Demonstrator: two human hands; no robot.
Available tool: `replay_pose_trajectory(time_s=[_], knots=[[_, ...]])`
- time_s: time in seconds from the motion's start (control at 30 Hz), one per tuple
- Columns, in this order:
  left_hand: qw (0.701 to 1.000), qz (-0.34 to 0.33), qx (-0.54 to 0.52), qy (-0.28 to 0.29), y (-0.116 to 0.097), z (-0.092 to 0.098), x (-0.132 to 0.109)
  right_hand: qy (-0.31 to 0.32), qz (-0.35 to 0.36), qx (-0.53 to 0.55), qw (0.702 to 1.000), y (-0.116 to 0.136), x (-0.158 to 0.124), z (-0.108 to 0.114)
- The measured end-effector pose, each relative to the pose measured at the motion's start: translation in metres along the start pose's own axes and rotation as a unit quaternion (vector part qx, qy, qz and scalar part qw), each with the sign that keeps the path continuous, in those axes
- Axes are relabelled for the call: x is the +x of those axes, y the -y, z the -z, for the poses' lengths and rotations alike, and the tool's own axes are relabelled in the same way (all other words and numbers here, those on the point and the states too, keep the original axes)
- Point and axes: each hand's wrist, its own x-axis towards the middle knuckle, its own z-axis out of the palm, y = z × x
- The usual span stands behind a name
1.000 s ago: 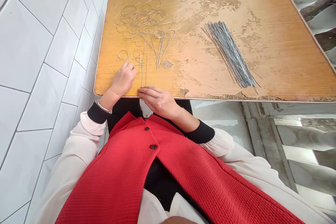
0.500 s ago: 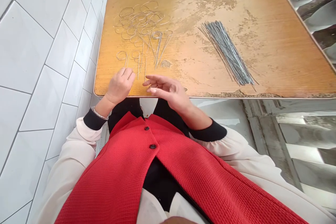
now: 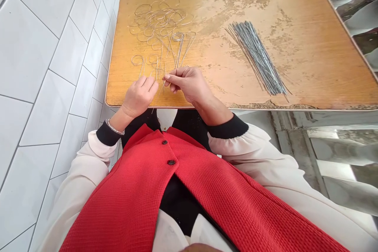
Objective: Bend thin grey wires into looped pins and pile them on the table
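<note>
The person's right hand (image 3: 189, 84) is pinching a thin wire (image 3: 163, 88) in a narrow grip, near the front edge of the worn table (image 3: 313, 59). Just beside it, the left hand (image 3: 141, 92) is curling its fingers; its back is hiding the grip, so from here I can't tell what it's holding. Looped wires (image 3: 161, 19) are lying beyond both hands, and a straight bundle (image 3: 256, 59) is resting well to the right.

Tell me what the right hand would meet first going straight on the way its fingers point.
Likely the left hand, just ahead of the right hand; thin wires lie near that line too, and depth is unclear.
</note>
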Motion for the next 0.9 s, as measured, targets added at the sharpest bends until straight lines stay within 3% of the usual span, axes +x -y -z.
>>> replay_pose_trajectory(time_s=[0.17, 0.33, 0.67, 0.77, 0.9], knots=[[0.996, 0.067, -0.034, -0.056, -0.004, -0.009, -0.001, 0.003, 0.011, 0.024, 1.000, -0.001, -0.004, -0.004], [0.987, 0.096, -0.109, -0.074, -0.007, -0.016, 0.001, 0.007, 0.010, 0.051, 0.999, -0.004, -0.008, -0.004], [0.975, 0.141, -0.168, -0.038, -0.016, -0.015, 0.010, 0.002, 0.008, 0.063, 0.998, -0.006, -0.010, -0.004], [0.961, 0.149, -0.226, -0.064, -0.010, -0.013, 0.011, 0.000, -0.004, 0.082, 0.997, -0.003, -0.007, 0.001], [0.919, 0.177, -0.331, -0.122, 0.004, -0.012, 0.011, -0.001, -0.034, 0.124, 0.992, 0.004, -0.004, 0.008]])
